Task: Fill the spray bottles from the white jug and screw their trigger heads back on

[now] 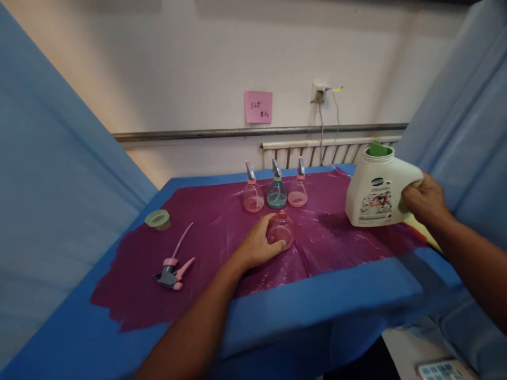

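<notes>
My left hand (260, 241) is wrapped around a pink see-through spray bottle (282, 232) without its top, which stands on the dark red plastic sheet (222, 211). Its neck is uncovered and faces up. In my right hand (424, 198) is the handle of a large white detergent jug (368, 184), held roughly upright at the right, with a green spout (379, 149) in its uncapped mouth. On the left lies a grey and pink spray nozzle (170, 273) with its thin tube attached. A pale green cap (158, 219) sits behind it.
Three spray bottles with nozzles stand at the back: one pink (253, 196), one teal (277, 194), one pink (297, 193). Blue cloth (325, 287) covers the table. Blue curtains (51, 158) hang on both sides. A wall socket (318, 94) has cables running down behind the table.
</notes>
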Demonstrator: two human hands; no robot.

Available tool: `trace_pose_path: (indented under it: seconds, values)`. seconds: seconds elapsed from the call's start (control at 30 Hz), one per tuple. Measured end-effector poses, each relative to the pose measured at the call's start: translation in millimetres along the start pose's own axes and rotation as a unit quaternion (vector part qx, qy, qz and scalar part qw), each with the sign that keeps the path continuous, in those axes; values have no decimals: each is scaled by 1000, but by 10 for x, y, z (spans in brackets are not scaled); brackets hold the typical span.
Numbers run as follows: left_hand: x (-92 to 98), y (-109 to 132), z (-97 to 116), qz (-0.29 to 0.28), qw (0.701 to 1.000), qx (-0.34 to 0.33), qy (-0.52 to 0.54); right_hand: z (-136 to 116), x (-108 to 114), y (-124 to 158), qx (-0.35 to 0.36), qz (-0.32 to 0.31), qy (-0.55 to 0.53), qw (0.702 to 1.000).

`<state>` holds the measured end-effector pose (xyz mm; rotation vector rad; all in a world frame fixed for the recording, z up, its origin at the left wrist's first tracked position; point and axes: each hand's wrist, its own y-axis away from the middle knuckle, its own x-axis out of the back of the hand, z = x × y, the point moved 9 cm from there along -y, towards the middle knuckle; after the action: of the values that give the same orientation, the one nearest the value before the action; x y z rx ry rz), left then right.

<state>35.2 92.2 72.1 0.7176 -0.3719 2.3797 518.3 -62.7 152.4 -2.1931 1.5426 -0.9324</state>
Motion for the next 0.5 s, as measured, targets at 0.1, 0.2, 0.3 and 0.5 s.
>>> trace_pose_path:
  seconds: [0.1, 0.2, 0.3, 0.5]
  values:
    - [3, -1, 48, -5, 1000, -11, -5, -172, 4, -57, -20, -16, -20, 999]
    - [16, 12, 80, -9, 1000, -2, -12, -429, -56, -37, -28, -13, -52, 998]
    - [35, 32, 107, -9, 1000, 6, -18, -703, -222, 58, -12, -42, -116, 992]
    - [47, 43, 120, -11, 999, 0, -32, -942, -667, 340, 54, -163, -84, 982]
